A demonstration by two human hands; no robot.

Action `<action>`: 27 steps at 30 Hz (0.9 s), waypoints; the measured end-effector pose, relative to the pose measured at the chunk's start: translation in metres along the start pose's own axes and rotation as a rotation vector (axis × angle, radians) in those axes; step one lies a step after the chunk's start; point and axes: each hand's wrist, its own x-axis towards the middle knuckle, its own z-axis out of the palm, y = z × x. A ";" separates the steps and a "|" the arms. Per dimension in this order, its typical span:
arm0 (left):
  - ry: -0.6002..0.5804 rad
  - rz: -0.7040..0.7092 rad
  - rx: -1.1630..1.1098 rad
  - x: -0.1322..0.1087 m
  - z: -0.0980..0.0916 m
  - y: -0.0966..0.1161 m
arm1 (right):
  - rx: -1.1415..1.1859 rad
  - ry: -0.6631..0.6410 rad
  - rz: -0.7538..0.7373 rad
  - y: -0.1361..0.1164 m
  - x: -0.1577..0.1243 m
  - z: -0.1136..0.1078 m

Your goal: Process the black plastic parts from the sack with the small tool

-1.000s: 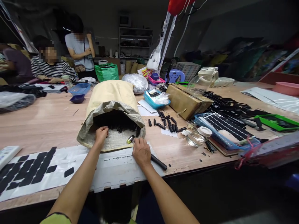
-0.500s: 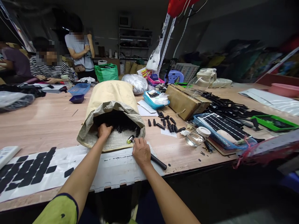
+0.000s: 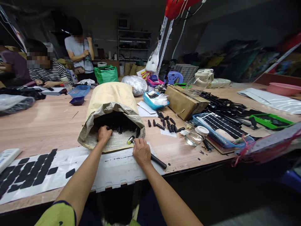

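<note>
A cream woven sack (image 3: 112,92) lies on its side with its mouth facing me, dark inside with a heap of small black parts (image 3: 119,127). My left hand (image 3: 104,134) reaches into the left of that mouth, fingers curled at the black parts; what they grip is hidden. At the sack's right front edge my right hand (image 3: 142,152) is closed around a small hammer (image 3: 159,161). The hammer's metal head with a yellow-green face rests by the sack's lip, and its black grip points toward the lower right. Under the hands is a pale board (image 3: 117,171).
Several black cylindrical pieces (image 3: 160,126) lie right of the sack, near a clear jar (image 3: 193,138), a cardboard box (image 3: 183,102) and a blue basket (image 3: 213,131). A white sheet with black stickers (image 3: 42,169) lies left. Co-workers (image 3: 81,55) are at the far left.
The view has shifted slightly. Both hands stay in nearly the same places, the left at the sack's mouth and the right around the hammer.
</note>
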 end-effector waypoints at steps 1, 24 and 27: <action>0.010 0.026 -0.019 -0.007 -0.003 -0.005 | 0.002 0.002 0.001 0.000 0.000 0.000; -0.226 0.531 -0.124 -0.061 0.015 -0.037 | 0.055 -0.013 -0.010 0.004 0.000 -0.002; -0.263 0.533 -0.117 -0.060 0.015 -0.037 | 0.150 -0.014 -0.001 0.008 0.002 -0.005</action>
